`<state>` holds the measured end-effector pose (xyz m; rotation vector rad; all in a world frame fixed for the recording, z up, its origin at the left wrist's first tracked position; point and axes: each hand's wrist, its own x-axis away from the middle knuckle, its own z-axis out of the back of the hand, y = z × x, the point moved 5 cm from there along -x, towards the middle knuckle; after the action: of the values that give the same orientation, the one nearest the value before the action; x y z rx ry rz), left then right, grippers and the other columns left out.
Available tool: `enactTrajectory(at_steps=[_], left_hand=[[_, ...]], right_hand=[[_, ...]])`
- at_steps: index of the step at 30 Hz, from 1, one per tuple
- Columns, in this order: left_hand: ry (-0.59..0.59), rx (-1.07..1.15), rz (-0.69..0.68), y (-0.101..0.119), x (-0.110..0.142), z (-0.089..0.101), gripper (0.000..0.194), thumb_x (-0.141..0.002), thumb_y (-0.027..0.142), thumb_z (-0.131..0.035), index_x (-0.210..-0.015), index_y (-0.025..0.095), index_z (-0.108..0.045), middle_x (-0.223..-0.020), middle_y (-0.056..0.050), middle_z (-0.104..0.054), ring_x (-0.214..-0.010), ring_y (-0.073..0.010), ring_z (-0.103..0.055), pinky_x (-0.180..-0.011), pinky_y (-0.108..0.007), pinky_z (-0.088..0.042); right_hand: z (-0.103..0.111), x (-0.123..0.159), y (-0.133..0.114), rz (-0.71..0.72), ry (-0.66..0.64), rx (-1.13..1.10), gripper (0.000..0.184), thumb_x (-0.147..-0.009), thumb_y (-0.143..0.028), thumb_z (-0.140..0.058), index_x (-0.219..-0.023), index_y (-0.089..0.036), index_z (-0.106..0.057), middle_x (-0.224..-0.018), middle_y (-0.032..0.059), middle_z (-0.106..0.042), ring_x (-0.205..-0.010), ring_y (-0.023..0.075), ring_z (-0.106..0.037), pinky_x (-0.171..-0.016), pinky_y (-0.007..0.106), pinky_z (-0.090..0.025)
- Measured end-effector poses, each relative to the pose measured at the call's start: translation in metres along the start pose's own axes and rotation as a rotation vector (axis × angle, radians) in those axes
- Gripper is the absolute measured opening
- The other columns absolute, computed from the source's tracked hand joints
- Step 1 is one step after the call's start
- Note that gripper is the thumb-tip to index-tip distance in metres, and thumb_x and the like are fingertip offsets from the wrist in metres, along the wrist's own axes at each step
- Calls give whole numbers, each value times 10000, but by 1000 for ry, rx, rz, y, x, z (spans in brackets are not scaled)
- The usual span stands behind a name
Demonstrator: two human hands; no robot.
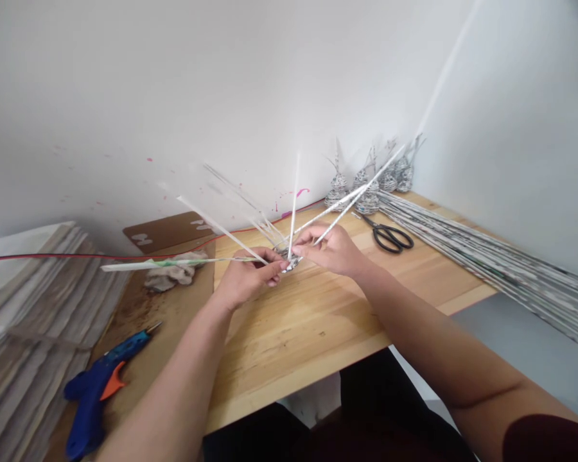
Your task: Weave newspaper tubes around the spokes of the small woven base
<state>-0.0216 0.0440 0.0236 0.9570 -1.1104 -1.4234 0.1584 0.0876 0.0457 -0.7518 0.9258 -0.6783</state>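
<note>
Both hands meet over the wooden table [318,321] around a small woven knot of rolled paper tubes [291,260]. Several long thin tubes [221,226] fan out from it to the left, upward and to the right. My left hand [248,277] is closed, pinching the woven centre from the left, and a green-marked tube [173,262] sticks out sideways past it. My right hand [334,249] is closed on a tube at the right side of the knot, fingertips almost touching the left hand's.
Black scissors [390,236] lie right of my hands. Finished woven paper cones [366,186] stand at the back wall. A bundle of paper tubes [501,263] runs along the right. A blue glue gun [99,385], a rag [171,273] and stacked paper [24,321] lie left.
</note>
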Motion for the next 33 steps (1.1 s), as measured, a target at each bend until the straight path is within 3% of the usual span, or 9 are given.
enactTrajectory(at_steps=[12, 20, 24, 29, 33], left_hand=[[-12, -103, -102, 4, 1, -3, 209, -764, 355, -757, -785, 151, -719, -626, -17, -658, -547, -122, -586, -541, -239, -473], [5, -259, -247, 12, 2, -3, 145, -760, 302, -739, -748, 162, -774, -668, -35, -668, -583, -120, -569, -554, -240, -440], [6, -285, -288, 13, 2, -4, 174, -747, 334, -758, -749, 161, -773, -745, -58, -715, -653, -143, -605, -601, -249, -461], [-7, -295, -276, 14, 1, -1, 200, -754, 360, -757, -699, 168, -749, -773, -57, -746, -709, -172, -649, -670, -273, -501], [-84, -314, -239, 15, 3, 0, 184, -759, 369, -758, -759, 185, -770, -819, -49, -749, -755, -179, -663, -700, -279, -509]], right_hand=[[-9, 0, -6, 43, -123, 17, 102, -810, -258, -703, -786, -161, -722, -780, 30, -699, -705, 141, -590, -632, 256, -416], [-17, 3, -2, -20, -124, -15, 221, -826, -359, -725, -742, -155, -712, -661, 5, -642, -605, 114, -520, -564, 248, -374], [-16, 2, 3, -27, -155, -132, 241, -814, -399, -740, -828, -158, -733, -745, 20, -673, -649, 123, -560, -594, 250, -417], [-11, 3, 6, -63, -426, -112, 331, -764, -286, -772, -1065, -163, -710, -819, 6, -652, -690, 120, -556, -609, 236, -428], [-15, 7, 2, -54, -571, -309, 249, -794, -167, -709, -1036, -157, -648, -970, 31, -678, -868, 141, -624, -780, 275, -491]])
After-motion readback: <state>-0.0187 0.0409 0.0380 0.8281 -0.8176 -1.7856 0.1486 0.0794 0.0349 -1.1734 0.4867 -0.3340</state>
